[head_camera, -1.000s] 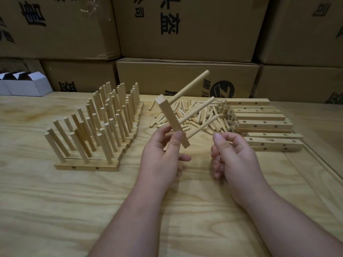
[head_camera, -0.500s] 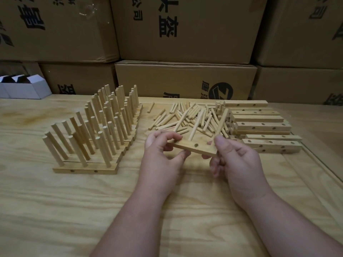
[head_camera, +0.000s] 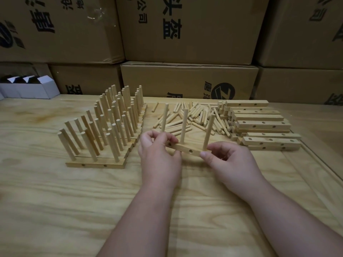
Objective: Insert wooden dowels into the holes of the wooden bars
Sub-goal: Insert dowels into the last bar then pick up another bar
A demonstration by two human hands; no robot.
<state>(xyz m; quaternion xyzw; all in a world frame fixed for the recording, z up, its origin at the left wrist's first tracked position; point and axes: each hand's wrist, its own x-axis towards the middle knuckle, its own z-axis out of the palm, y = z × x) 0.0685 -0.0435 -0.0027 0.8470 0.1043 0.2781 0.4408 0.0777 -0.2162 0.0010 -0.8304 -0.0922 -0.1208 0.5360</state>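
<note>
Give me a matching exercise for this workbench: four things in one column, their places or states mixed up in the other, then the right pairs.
Things
1. bar with three dowels
2. finished bars
3. loose dowels
4. empty bars

Places or states
A. stacked at the right of the table, holes unfilled
B. held at its ends by the left hand and the right hand
C. lying in a heap at the middle back of the table
D. set in rows at the left, dowels pointing up

Pairs: 1-B, 2-D, 3-C, 4-A
</note>
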